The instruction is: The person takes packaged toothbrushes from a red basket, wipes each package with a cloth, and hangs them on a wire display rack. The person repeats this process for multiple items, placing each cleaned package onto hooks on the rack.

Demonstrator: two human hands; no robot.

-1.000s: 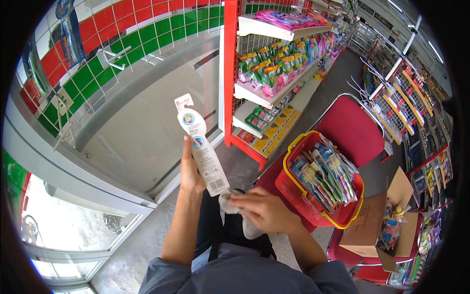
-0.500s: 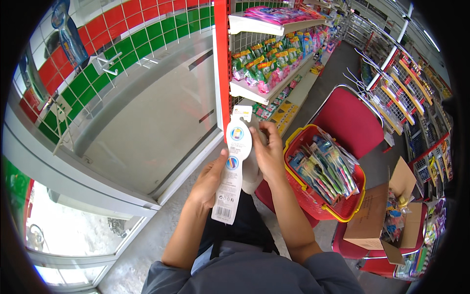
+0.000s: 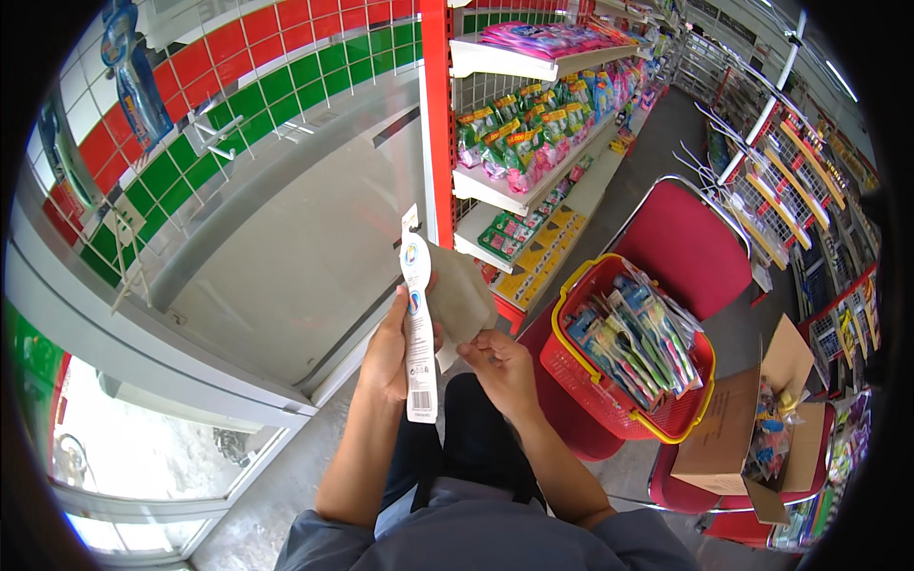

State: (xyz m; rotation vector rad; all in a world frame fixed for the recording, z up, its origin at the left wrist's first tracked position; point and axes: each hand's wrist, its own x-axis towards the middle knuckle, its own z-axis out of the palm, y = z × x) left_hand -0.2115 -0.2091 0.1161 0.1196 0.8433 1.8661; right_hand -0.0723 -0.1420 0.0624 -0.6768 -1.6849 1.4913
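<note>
White card is backing the packet (image 3: 417, 343) that you are holding nearly upright in your left hand (image 3: 386, 347), at ten o'clock from your right hand (image 3: 505, 371). Your left thumb is pressing the packet's edge, the other fingers mostly curling out of sight behind; your right fingers are apparently pinching the lower corner of a pale cloth (image 3: 464, 295). A tug on that cloth could be twisting the packet loose, the left grip looking narrow. The packet's front is facing away, hiding whether the cloth is touching it.
</note>
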